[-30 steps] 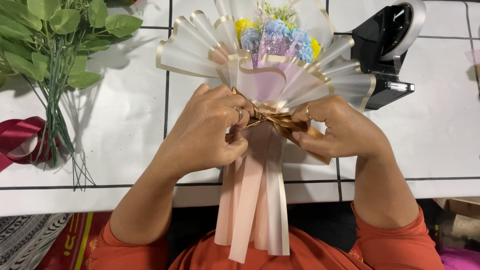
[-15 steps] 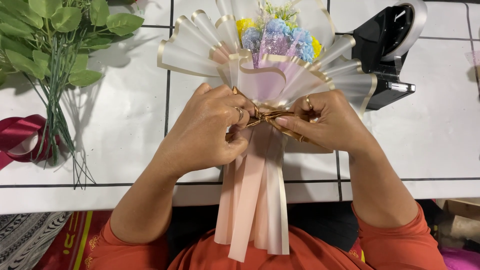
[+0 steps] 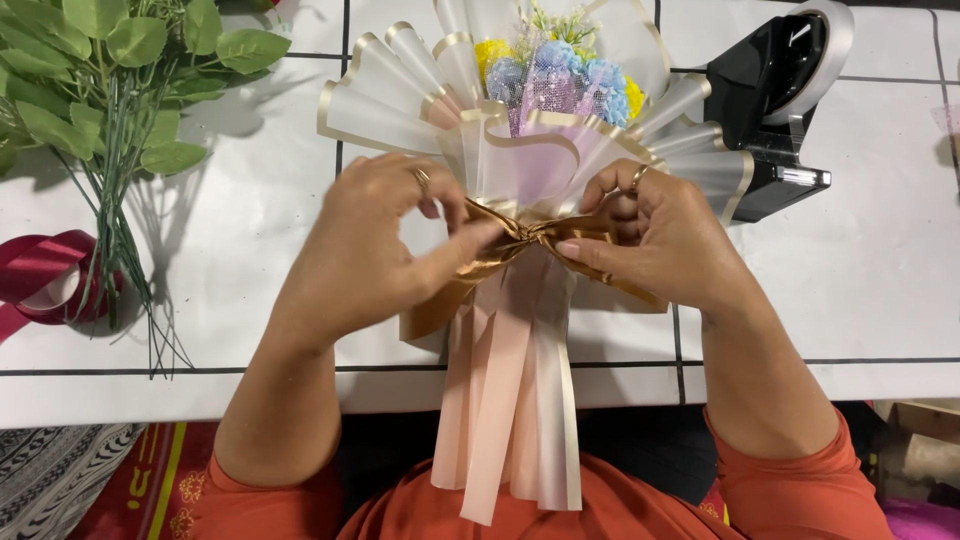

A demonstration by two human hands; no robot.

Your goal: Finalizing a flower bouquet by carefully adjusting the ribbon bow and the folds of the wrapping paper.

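While leafy stems (image 3: 90, 90) lie at the tabletop's (image 3: 860, 290) left edge, the left hand (image 3: 375, 245) and right hand (image 3: 655, 240) both pinch the gold ribbon (image 3: 530, 240) on the bouquet (image 3: 530, 130) at the near edge; a tape dispenser (image 3: 770, 100) sits rightward.

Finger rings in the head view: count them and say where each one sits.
2. One gold ring on the left hand, one gold ring on the right hand; others may be hidden behind curled fingers.

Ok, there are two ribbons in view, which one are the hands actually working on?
The gold ribbon, pinched between the left hand and right hand at the bouquet's neck. The dark red ribbon lies untouched at the table's left edge.
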